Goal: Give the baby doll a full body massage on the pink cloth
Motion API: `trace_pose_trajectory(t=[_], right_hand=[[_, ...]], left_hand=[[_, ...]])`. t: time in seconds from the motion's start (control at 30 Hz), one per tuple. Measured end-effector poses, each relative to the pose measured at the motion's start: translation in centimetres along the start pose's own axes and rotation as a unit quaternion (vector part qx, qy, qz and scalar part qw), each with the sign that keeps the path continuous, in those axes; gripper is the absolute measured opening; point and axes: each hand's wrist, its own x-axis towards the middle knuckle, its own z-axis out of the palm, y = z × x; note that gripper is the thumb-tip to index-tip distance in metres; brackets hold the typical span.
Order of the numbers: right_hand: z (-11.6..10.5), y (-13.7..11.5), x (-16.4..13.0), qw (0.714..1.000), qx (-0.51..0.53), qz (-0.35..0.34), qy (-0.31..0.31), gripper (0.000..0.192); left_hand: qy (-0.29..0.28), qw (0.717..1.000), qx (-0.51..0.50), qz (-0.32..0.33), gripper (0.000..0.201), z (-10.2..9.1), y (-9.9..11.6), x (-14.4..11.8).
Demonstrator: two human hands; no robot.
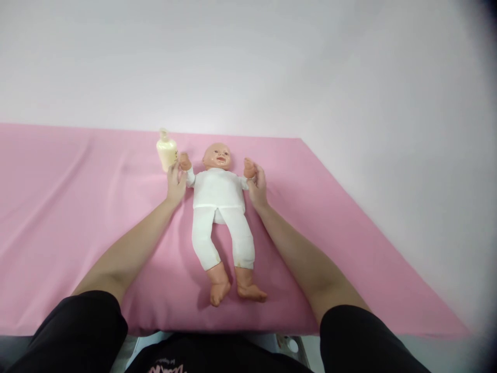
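Note:
A baby doll (219,207) in a white top and white trousers lies on its back on a pink sheet (77,207), head away from me, bare feet towards me. My left hand (176,182) grips the doll's arm at the wrist on the left side. My right hand (257,185) grips the doll's other arm at the wrist on the right side. Both doll arms are raised outward beside its head.
A small cream pump bottle (166,150) stands upright just left of the doll's head, close behind my left hand. The pink sheet covers a padded surface against a white wall (272,62); its right edge runs diagonally.

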Motion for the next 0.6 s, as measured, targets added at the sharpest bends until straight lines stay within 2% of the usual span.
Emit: trace_pose_trajectory(t=[0.1, 0.17, 0.23, 0.3, 0.43, 0.53, 0.6], right_hand=[[0.3, -1.1, -0.3, 0.994, -0.06, -0.027, -0.085, 0.047], [0.4, -1.3, -0.4, 0.985, -0.094, -0.059, -0.131, 0.047], [0.4, -1.2, -0.4, 0.982, -0.104, -0.071, -0.138, 0.049], [0.4, -0.9, -0.5, 0.988, -0.092, -0.055, -0.11, 0.05], [0.4, -0.1, -0.4, 0.999, -0.026, 0.007, -0.022, 0.055], [0.1, 1.0, 0.1, 0.998, 0.03, 0.02, 0.046, 0.059], [-0.4, 2.3, 0.6, 0.993, 0.051, 0.04, 0.098, 0.061]], left_hand=[[-0.106, 0.988, 0.07, 0.086, 0.047, 0.3, 1.2, -0.4], [-0.168, 0.974, 0.098, 0.12, 0.044, 0.5, 1.9, -0.7], [-0.186, 0.968, 0.109, 0.132, 0.044, 0.6, 2.3, -1.0], [-0.161, 0.973, 0.104, 0.126, 0.045, 0.6, 2.3, -1.0], [-0.047, 0.996, 0.042, 0.063, 0.053, 0.3, 1.0, -0.5], [0.034, 0.998, -0.029, -0.045, 0.052, 0.1, -0.3, 0.0], [0.073, 0.984, -0.084, -0.136, 0.044, 0.0, -1.0, 0.2]])
